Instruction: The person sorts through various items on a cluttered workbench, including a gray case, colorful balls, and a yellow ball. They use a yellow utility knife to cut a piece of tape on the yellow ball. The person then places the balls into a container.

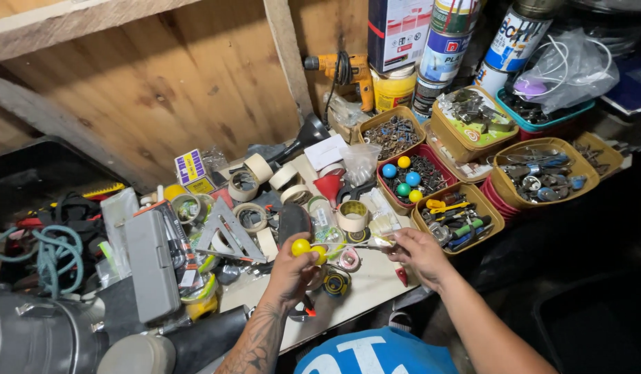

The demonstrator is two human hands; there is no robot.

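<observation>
Left hand (pixel 291 266): fingers closed on two yellow balls (pixel 308 251), held just above the table (pixel 365 280) near its front edge. Right hand (pixel 421 253): fingertips pinched on a thin rod (pixel 358 246) that runs leftward toward the balls; whether rod and balls join, cannot tell. Hands near each other, not touching.

Directly below the hands: tape measure (pixel 336 280). Just behind: masking tape rolls (pixel 351 216), red funnel (pixel 330 185).

Right of the hands, trays crowd the table: red tray (pixel 431 158) with blue, yellow and green balls (pixel 402 179); brown tray of tools (pixel 488 208). Left: grey case (pixel 151 263), metal triangle (pixel 230 235).

Little bare surface; only a strip at the front edge shows.
</observation>
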